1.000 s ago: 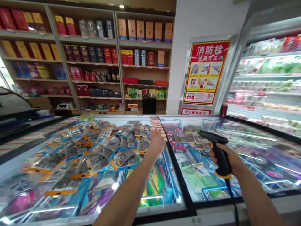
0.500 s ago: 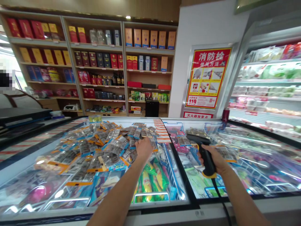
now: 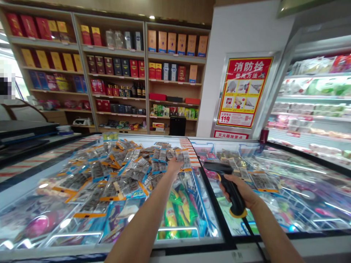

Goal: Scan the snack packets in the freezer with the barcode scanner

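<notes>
In my right hand (image 3: pixel 244 191) is a black and yellow barcode scanner (image 3: pixel 233 190), its head pointing left and its cable running down. My left hand (image 3: pixel 174 166) reaches over the left side of the freezer, fingers closed on the edge of a small clear packet (image 3: pixel 186 159) with a printed label and an orange strip. The scanner head is a little to the right of this packet. Left of my left hand, a heap of similar packets (image 3: pixel 134 166) with orange or blue strips lies on the glass lid. More packets (image 3: pixel 264 181) lie right of the scanner.
Under the glass lids of the chest freezer (image 3: pixel 225 223) are wire baskets and green-yellow frozen packs (image 3: pixel 178 210). Shelves with boxes (image 3: pixel 117 69) stand behind, a red fire hydrant poster (image 3: pixel 245 91) hangs on the wall, and a lit refrigerated shelf (image 3: pixel 315 98) is at right. A person is partly visible at far left.
My left hand has moved right and slightly up, and a packet now shows at its fingertips. My right hand has brought the scanner left, closer to that packet.
</notes>
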Demonstrator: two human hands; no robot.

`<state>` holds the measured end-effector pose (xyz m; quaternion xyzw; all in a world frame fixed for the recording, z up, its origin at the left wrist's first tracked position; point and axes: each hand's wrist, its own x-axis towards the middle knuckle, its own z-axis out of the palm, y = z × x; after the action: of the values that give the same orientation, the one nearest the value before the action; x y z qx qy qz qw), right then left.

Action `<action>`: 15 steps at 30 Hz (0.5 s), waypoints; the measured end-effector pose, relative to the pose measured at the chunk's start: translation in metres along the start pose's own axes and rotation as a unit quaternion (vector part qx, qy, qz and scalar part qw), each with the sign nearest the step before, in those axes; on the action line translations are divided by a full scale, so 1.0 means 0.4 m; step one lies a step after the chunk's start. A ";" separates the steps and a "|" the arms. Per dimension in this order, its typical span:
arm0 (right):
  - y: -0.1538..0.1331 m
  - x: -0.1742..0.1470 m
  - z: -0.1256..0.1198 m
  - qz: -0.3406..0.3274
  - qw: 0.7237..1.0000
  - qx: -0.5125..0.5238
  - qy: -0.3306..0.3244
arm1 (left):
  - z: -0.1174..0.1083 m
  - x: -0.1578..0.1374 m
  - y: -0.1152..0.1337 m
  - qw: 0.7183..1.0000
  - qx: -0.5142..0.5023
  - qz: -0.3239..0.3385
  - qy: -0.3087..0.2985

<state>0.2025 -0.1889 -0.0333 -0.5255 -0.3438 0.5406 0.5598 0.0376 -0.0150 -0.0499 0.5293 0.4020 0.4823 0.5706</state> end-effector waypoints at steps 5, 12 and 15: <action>0.009 0.002 0.012 0.003 0.999 -0.030 0.018 | 0.022 0.034 -0.038 0.998 -0.057 -0.008 -0.023; 0.011 -0.004 0.020 0.007 0.998 -0.064 0.025 | 0.021 0.015 -0.011 0.996 -0.082 -0.029 -0.017; 0.007 -0.010 0.019 0.006 0.999 -0.047 0.022 | 0.023 0.012 -0.008 0.996 -0.081 -0.027 -0.012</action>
<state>0.1939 -0.1915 -0.0336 -0.5656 -0.3530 0.5152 0.5385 0.0478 -0.0121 -0.0519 0.4759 0.3692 0.4914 0.6291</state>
